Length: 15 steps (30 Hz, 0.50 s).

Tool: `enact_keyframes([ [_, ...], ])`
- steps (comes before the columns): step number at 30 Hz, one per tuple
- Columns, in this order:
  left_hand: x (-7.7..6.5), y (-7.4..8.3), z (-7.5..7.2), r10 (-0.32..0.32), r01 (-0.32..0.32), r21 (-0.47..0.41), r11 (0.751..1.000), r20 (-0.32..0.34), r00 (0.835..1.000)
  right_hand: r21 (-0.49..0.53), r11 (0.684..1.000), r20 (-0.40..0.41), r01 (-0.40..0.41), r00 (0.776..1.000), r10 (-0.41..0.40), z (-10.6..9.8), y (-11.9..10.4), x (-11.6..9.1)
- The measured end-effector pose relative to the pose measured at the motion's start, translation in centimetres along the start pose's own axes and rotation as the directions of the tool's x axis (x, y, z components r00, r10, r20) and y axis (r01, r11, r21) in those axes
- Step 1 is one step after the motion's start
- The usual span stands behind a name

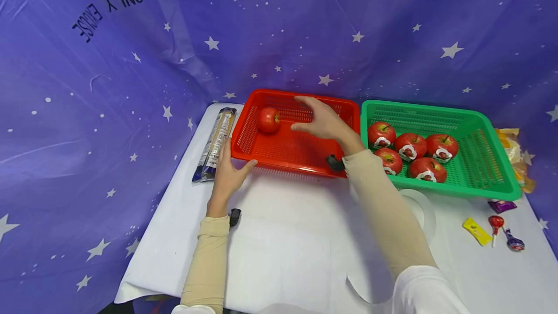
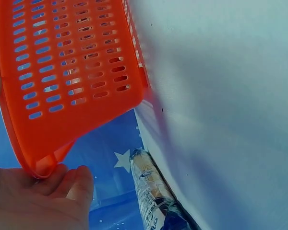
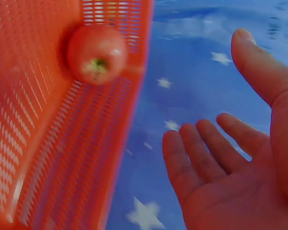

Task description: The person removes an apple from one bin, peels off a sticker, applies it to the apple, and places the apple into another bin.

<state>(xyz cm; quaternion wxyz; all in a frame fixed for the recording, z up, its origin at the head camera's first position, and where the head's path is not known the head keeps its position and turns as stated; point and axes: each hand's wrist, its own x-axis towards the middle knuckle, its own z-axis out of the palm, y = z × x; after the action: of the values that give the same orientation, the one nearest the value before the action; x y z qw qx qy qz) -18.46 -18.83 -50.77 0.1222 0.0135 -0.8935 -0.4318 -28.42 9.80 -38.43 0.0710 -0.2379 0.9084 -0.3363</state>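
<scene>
A red plastic basket [image 1: 287,164] with slotted walls stands at the back of the table, a single red apple [image 1: 269,120] in its left end. My left hand [image 1: 230,173] grips the basket's front left corner, thumb along the front rim and fingers at the left side; the left wrist view has its fingers curled by the rim. Over the basket's right half, my right hand [image 1: 321,119] hovers with fingers spread and nothing in it. In the right wrist view the apple [image 3: 97,55] lies in the basket, apart from the fingers [image 3: 206,153].
Right of the red basket stands a green basket [image 1: 501,159] holding several stickered apples. Long wrapped packets [image 1: 214,144] lie at the left. A white round item [image 1: 429,212], a yellow candy [image 1: 477,231], lollipops [image 1: 496,223] and a purple wrapper [image 1: 502,206] lie at the right.
</scene>
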Motion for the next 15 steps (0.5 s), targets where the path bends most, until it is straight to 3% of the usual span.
enact_keyframes([
  [3, 0.1, -0.1, 0.0, -0.005, 0.005, 0.001, 1.0, -0.007, 1.0, 0.01, 1.0, 0.029, -0.018, 0.999, 0.018, 1.6, 0.1, 3.8],
  [7, 0.1, -0.2, 0.3, 0.003, -0.003, 0.001, 1.0, -0.016, 1.0, 0.036, 0.996, 0.072, -0.083, 0.994, 0.081, 4.0, 1.0, 7.2],
  [15, -0.1, -0.1, 0.2, -0.012, 0.012, 0.027, 1.0, -0.008, 1.0, 0.059, 0.983, 0.078, -0.173, 0.983, 0.168, 6.9, 1.5, 9.9],
])
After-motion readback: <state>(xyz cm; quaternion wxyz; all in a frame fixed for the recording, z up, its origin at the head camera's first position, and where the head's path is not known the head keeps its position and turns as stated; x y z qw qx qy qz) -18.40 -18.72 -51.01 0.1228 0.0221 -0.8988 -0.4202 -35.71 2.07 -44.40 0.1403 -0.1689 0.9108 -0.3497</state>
